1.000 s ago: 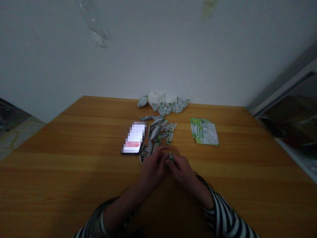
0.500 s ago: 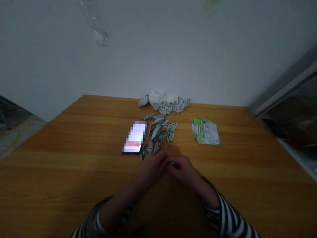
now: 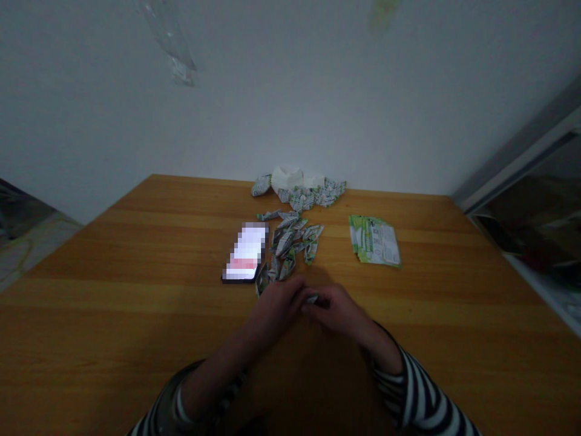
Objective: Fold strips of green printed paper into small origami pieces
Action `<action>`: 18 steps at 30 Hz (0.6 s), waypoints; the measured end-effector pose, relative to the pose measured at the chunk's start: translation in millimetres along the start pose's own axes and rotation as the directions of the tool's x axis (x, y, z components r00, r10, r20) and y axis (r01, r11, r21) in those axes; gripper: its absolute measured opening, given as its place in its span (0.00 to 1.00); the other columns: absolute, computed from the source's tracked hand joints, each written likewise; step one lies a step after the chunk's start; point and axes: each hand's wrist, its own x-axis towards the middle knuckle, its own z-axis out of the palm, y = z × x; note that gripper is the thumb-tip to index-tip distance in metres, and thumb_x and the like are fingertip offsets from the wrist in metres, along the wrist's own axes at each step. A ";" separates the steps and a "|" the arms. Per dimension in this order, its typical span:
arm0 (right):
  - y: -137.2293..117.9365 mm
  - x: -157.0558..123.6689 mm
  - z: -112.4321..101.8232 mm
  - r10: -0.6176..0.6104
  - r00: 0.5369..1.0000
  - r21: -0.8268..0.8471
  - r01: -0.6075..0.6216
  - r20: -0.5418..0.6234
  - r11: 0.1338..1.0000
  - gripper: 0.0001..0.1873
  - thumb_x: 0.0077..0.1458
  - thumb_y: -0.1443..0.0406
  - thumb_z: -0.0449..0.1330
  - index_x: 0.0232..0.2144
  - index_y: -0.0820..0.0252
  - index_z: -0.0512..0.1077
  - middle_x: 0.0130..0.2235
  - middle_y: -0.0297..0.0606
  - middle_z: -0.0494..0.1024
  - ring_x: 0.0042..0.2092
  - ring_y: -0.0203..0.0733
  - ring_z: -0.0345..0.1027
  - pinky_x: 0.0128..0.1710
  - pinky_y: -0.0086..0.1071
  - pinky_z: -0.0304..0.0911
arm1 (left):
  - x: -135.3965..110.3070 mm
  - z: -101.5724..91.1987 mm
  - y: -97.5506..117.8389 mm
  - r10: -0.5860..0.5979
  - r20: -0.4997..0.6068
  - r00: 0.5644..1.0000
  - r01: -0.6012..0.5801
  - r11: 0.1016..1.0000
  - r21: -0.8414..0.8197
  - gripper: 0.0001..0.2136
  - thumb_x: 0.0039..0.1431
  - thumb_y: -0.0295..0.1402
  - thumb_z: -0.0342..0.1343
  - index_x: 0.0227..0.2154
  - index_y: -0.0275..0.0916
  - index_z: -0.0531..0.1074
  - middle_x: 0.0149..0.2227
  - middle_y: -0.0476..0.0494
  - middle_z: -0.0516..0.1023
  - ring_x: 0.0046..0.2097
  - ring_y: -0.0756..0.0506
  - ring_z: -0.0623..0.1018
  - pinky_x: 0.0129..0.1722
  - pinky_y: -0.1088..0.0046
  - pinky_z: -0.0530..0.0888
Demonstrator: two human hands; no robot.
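Note:
My left hand point(image 3: 282, 306) and my right hand point(image 3: 336, 307) meet over the near middle of the table, fingertips touching. Between them is a small folded piece of printed paper point(image 3: 312, 299), mostly hidden by the fingers. The right thumb and fingers pinch it; the left fingers are bent against its left side. Just beyond the left hand lies a loose pile of folded printed paper pieces point(image 3: 285, 242), grey-white with green. To the right, a stack of flat green-and-white printed sheets or packets point(image 3: 382, 242) rests on the wood.
A phone point(image 3: 246, 251) with a lit, blurred screen lies left of the pile. Crumpled printed pieces point(image 3: 302, 197) and white tissue-like paper point(image 3: 287, 178) sit against the wall at the back of the wooden table point(image 3: 136, 260). Clear plastic point(image 3: 175, 54) hangs on the wall.
The right fingers have shifted slightly on the paper piece, so more of its pale side shows. The view has moved a little; the other things lie as before.

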 end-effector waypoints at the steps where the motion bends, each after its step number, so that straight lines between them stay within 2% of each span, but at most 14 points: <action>1: 0.5 0.5 0.7 0.001 1.000 -0.031 -0.001 -0.016 1.000 0.07 0.55 0.65 0.58 0.30 0.60 0.76 0.24 0.30 0.74 0.25 0.33 0.65 0.24 0.24 0.58 | -0.2 0.5 -0.1 0.007 0.003 1.000 -0.007 1.000 -0.008 0.12 0.64 0.36 0.46 0.26 0.39 0.66 0.24 0.48 0.73 0.26 0.48 0.72 0.26 0.76 0.59; 7: 4.1 -0.2 6.0 -0.153 0.976 -0.333 0.094 -0.155 0.938 0.12 0.56 0.65 0.58 0.22 0.60 0.74 0.20 0.31 0.73 0.22 0.35 0.63 0.23 0.26 0.53 | -1.7 1.4 1.4 0.006 -0.025 1.000 -0.007 0.998 -0.063 0.12 0.65 0.37 0.45 0.28 0.39 0.66 0.25 0.49 0.73 0.28 0.48 0.73 0.27 0.76 0.61; 11: 5.1 -1.7 5.1 -0.224 0.942 -0.382 0.117 -0.249 0.917 0.13 0.56 0.66 0.56 0.21 0.60 0.73 0.20 0.33 0.73 0.22 0.36 0.63 0.23 0.27 0.51 | -1.5 -1.2 2.2 0.030 0.000 1.000 -0.030 0.997 -0.076 0.11 0.65 0.38 0.45 0.28 0.40 0.64 0.26 0.49 0.72 0.27 0.48 0.72 0.26 0.76 0.60; 14: 4.5 -1.5 0.5 -0.185 0.964 -0.369 0.104 -0.191 0.924 0.13 0.57 0.66 0.56 0.21 0.60 0.72 0.20 0.32 0.72 0.23 0.35 0.63 0.23 0.26 0.51 | -1.5 -2.7 1.7 0.074 0.038 0.997 -0.073 0.997 -0.022 0.12 0.66 0.36 0.44 0.26 0.39 0.64 0.24 0.49 0.72 0.26 0.49 0.71 0.26 0.76 0.59; 16: 2.9 -1.1 -2.6 -0.161 0.980 -0.361 0.110 -0.116 0.926 0.11 0.57 0.66 0.57 0.24 0.60 0.74 0.22 0.31 0.74 0.24 0.35 0.64 0.24 0.25 0.53 | -2.3 -3.8 1.3 0.092 0.046 0.995 -0.094 0.995 0.033 0.12 0.65 0.34 0.44 0.26 0.39 0.64 0.23 0.49 0.72 0.25 0.49 0.72 0.25 0.76 0.59; 18: 0.3 -0.7 -4.3 -0.146 0.984 -0.363 0.102 -0.098 0.926 0.08 0.58 0.64 0.58 0.29 0.60 0.75 0.26 0.32 0.77 0.26 0.36 0.67 0.25 0.25 0.55 | -3.2 -4.9 1.3 0.102 0.055 0.993 -0.107 0.990 0.097 0.09 0.63 0.32 0.46 0.28 0.39 0.67 0.24 0.48 0.74 0.26 0.48 0.73 0.25 0.76 0.59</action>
